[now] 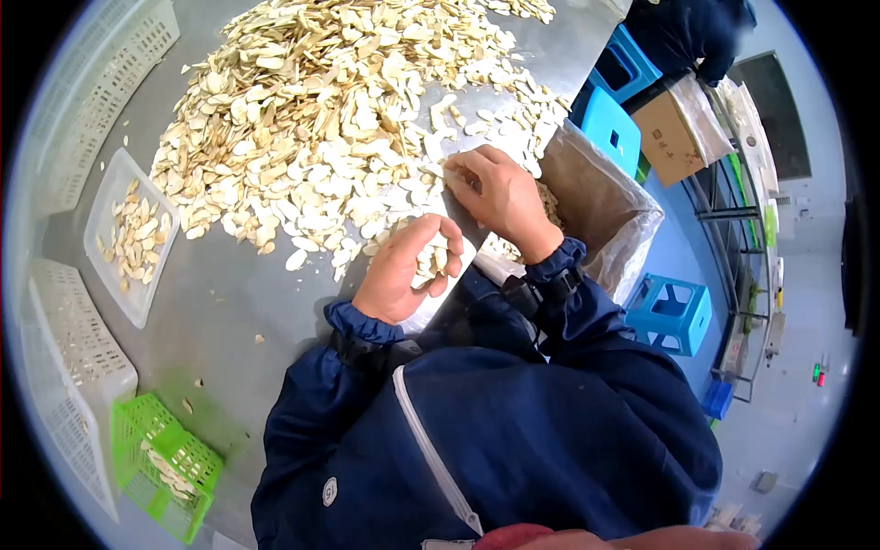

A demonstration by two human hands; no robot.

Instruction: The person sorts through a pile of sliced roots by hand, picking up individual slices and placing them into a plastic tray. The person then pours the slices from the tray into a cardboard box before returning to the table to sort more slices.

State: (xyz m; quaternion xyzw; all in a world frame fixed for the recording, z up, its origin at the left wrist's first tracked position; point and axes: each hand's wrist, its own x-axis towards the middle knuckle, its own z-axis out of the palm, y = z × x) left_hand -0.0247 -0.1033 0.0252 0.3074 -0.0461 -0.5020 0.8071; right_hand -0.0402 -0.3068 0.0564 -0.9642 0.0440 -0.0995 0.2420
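Note:
Pale dried slices (302, 119) lie in a large heap on the metal table (247, 312). My left hand (410, 268) is at the near edge of the heap, its fingers curled around a few slices that show between thumb and fingertips. My right hand (502, 194) rests at the heap's right side, fingers bent and pressed together; what they hold, if anything, is hidden. A strip of white surface shows between the two hands.
At the left are a clear tray (137, 234) of slices, white baskets (87, 335) and a green basket (165, 463). A lined box (600, 197) adjoins the table's right edge. Beyond are blue stools (672, 314), a carton (674, 137) and another person (687, 37).

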